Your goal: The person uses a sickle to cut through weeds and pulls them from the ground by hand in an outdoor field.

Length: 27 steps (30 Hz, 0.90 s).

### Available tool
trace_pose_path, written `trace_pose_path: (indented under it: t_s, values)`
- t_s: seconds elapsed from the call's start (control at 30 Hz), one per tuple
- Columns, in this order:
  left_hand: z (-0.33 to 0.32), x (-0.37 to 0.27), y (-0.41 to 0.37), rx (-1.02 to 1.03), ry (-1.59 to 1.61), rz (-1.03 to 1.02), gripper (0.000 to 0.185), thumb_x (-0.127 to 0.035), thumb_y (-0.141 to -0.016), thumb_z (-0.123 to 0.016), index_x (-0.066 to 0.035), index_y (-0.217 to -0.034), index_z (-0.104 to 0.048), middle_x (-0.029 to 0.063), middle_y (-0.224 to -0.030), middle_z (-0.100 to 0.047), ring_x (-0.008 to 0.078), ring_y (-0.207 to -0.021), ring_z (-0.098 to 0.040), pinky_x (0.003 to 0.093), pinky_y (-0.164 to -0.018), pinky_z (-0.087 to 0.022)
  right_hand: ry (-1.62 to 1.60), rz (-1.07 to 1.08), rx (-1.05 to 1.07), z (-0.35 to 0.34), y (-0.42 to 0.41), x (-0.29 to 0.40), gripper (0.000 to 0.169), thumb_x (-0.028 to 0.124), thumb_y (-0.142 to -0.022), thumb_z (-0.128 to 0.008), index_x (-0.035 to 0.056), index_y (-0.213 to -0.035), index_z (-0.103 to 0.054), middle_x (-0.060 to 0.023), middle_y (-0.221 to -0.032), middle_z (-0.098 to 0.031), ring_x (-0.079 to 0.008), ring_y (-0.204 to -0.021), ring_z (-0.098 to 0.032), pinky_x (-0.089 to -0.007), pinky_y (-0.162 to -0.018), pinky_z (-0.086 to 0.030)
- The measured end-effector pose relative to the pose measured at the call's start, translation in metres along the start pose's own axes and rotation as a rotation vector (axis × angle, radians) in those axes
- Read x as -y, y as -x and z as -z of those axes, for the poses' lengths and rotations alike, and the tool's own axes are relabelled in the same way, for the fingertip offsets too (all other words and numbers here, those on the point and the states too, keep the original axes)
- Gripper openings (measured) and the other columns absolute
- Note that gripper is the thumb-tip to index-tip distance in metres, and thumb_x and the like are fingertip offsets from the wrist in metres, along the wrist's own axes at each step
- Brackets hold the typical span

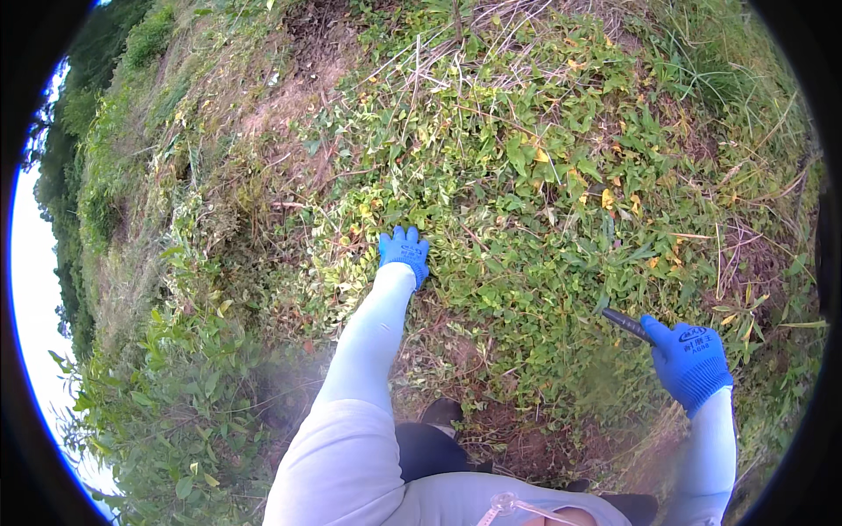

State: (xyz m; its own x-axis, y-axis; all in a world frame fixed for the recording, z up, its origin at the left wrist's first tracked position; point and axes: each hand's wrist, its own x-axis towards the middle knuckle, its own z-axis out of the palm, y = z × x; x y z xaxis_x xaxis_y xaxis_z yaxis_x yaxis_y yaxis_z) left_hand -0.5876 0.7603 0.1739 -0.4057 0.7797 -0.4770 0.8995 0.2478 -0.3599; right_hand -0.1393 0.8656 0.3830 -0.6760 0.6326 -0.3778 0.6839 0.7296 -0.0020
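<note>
My left hand (404,252), in a blue work glove, reaches down into low green vines (454,171) with its fingers spread; whether any stems lie beneath the fingers is hidden. At the right, my right hand (687,358), in a matching glove, is closed around the dark handle (628,324) of a hand tool. The tool's working end cannot be made out. Green and yellowing leaves surround both hands.
A leafy shrub (158,407) stands at the lower left. Dry stalks (460,59) lie across the vines at the top. Bare reddish soil (289,112) shows at upper left. My shoe (443,413) is near the bottom middle, and tall grass (717,72) grows at upper right.
</note>
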Motion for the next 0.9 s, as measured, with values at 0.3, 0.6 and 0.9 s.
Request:
trace_pose_path:
  t_s: [0.3,0.6,0.9]
  values:
    - [-0.039,0.030,-0.009,0.078,0.035,-0.048,0.095,-0.054,-0.076,-0.074,-0.034,-0.153,-0.023,0.0131,-0.160,-0.019,0.0431,-0.138,-0.033,0.0622,-0.099,-0.041,-0.008,-0.160,-0.006,0.001,0.023,0.050,0.042,0.019,-0.085,-0.063,0.0168,-0.127,-0.061,-0.0135,-0.074,-0.060,-0.0332,-0.066,-0.060,-0.0452,-0.062,-0.047]
    - [-0.077,0.100,0.020,0.021,-0.012,-0.004,0.092,-0.063,-0.080,-0.064,-0.025,-0.153,-0.023,0.0151,-0.157,-0.027,0.0260,-0.130,-0.047,0.0436,-0.092,-0.044,-0.237,-0.162,-0.176,0.037,0.019,0.086,0.050,0.010,-0.082,-0.065,0.0144,-0.132,-0.058,-0.0166,-0.078,-0.059,-0.0348,-0.071,-0.061,-0.0429,-0.064,-0.048]
    - [-0.142,0.215,0.126,0.134,0.114,0.645,0.088,-0.052,-0.076,-0.075,-0.049,-0.149,-0.026,0.0138,-0.145,-0.041,0.0353,-0.129,-0.042,0.0540,-0.101,-0.035,-0.526,-0.271,-0.152,-0.010,0.028,0.079,0.051,0.009,-0.086,-0.061,0.0095,-0.136,-0.055,-0.0175,-0.091,-0.064,-0.0310,-0.080,-0.063,-0.0395,-0.073,-0.049]
